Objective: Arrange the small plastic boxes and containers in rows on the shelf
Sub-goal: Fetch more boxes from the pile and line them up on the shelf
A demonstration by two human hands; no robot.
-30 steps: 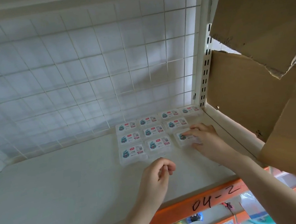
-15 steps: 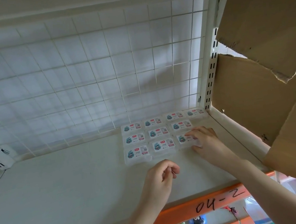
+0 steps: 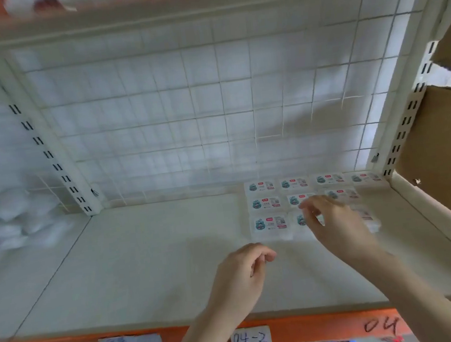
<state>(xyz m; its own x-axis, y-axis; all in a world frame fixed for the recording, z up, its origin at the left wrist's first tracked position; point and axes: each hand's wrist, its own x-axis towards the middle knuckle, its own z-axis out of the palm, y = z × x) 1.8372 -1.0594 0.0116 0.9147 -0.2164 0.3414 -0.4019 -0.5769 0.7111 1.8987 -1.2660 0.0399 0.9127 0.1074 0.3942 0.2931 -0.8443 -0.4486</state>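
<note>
Fingers (image 3: 310,212) hover over boxes (image 3: 269,223) on shelf (image 3: 145,263).

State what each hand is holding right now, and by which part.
Nothing. The left hand hangs loosely curled over the shelf; the right hand hovers, fingers spread, above the small plastic boxes.

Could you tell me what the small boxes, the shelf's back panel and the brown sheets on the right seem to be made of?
Small boxes: apparently translucent plastic, with printed paper labels on top.
Back panel: white wire grid, probably coated metal, judging by the thin crossing rods.
Brown sheets: cardboard, matte, with torn ragged edges.
</note>
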